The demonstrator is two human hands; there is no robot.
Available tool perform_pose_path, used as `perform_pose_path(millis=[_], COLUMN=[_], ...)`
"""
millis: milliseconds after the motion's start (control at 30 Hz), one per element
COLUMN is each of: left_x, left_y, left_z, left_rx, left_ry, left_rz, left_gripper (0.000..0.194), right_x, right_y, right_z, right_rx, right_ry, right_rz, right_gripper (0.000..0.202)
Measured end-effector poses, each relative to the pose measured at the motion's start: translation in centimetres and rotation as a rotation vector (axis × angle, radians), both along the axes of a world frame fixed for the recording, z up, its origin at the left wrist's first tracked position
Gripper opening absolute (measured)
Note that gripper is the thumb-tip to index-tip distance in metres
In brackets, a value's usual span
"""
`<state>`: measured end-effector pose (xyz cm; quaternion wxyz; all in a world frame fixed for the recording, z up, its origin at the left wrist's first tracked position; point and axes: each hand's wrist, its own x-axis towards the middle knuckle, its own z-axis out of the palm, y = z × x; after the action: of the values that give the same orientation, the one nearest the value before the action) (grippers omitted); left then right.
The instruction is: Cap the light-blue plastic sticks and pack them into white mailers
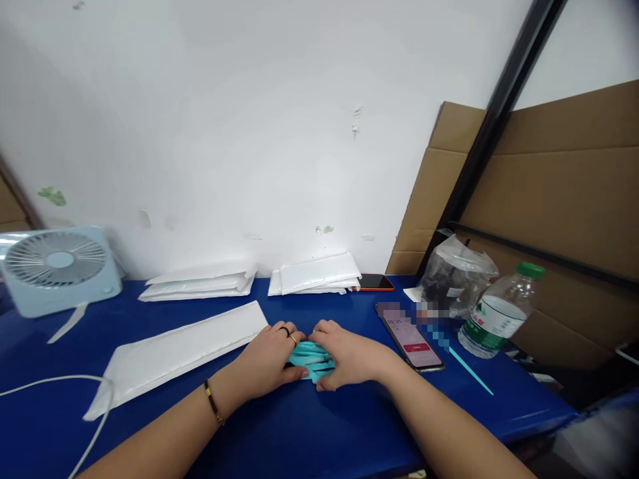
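The left hand (272, 357) and right hand (353, 354) grip teal strips (311, 356) from opposite ends. The strips run side to side, midway between.

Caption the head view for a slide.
Left hand and right hand hold teal strips at a blue table, between a white packet and lit phone.

"What do the hands do?"
"The left hand (272, 359) and the right hand (352, 352) hold together a teal bundle (313, 356), over the blue table (314, 436)."
"And around them?"
"An envelope (184, 352) at left, then a fan (60, 261); at right a phone (410, 338), then a bottle (499, 313)."
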<state>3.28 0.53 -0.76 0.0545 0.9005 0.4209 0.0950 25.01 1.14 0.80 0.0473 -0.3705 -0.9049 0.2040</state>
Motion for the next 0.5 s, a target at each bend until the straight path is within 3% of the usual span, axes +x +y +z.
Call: perform_pose_path(millis=[67,133,333,433,500], left_x=[0.8,1.5,2.8,3.5,3.9], left_y=[-0.5,-0.8,-0.9,-0.4,0.0], left_z=[0.1,0.0,-0.6,-0.3,0.2], left_rx=[0.019,0.031,-0.036,-0.101,-0.131], left_ry=[0.008,0.02,0.016,-0.007,-0.101], left_rz=[-0.019,-0.015,0.026,0.13,0.194], left_gripper=[0.04,0.03,0.02,0.015,0.013], right_x=[-0.7,-1.2,-2.2,-2.8,-3.0], right_y=[-0.5,-0.5,0.2,0.2,-0.1], right_z=[-0.1,-0.5,-1.2,0.2,2.2], right_rx=[0.068,0.163,0.257,0.287,0.359], right_ry=[-0.032,-0.072,-0.245,-0.369,-0.423], right_rz=[-0.006,-0.041,-0.038,-0.049,-0.084], right_gripper=[0.058,0.044,0.032,0.022,0.02])
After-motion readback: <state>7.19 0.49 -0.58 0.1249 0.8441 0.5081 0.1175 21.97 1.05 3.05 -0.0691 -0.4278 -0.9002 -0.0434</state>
